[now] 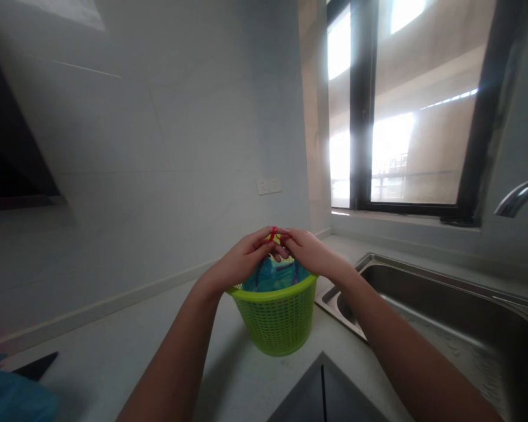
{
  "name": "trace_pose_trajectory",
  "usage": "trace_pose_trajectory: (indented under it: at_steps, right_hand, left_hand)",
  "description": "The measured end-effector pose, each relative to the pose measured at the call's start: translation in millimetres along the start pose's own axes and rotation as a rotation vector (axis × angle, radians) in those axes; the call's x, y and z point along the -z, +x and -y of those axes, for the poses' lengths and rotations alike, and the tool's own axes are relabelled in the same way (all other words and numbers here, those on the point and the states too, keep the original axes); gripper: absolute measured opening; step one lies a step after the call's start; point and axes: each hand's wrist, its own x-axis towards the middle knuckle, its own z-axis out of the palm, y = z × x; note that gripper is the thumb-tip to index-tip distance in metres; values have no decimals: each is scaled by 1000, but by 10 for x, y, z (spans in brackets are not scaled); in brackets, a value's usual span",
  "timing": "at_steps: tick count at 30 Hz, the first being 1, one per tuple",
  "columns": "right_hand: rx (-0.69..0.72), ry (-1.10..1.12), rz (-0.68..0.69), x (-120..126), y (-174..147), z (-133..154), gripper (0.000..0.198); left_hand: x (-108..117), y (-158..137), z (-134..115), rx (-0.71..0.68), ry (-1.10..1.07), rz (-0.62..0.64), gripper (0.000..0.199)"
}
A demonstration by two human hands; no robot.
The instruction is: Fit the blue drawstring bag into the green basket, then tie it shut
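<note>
The head view shows the left hand (246, 255) and the right hand (305, 249) meeting just above a green basket (275, 316), and each grip is pinching the red ties (273, 233) of a blue bag (270, 275) that sits inside the basket. The basket stands on the pale surface (114, 346) near the middle of the view, with a shiny sink (444, 305) at 3 o'clock from it, a tap (519, 196) above the sink, a window (400, 105) at 1 o'clock and a white wall socket (269, 186) at 12 o'clock.
</note>
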Motion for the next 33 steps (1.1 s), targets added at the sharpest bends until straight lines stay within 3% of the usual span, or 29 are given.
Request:
trace_pose_trajectory:
  at_steps: [9,14,20,25,33]
  right_hand:
    - [14,135,-14,-1,-66,52,11]
    - [50,222,164,27,-58,106,23]
    - [13,414,312,52,-54,120,27]
    - [-55,457,281,65,-72,131,32]
    - [14,282,175,69,-48,123,40]
  left_hand:
    - [-52,-33,-57,28,-19,73,24]
    - [-74,-60,-44,35,39,38,17]
    - [-95,-85,-72,77,129,106,16]
    - [-84,-65,-39,92,214,155,15]
    - [-83,-79,-71,114,292,160,14]
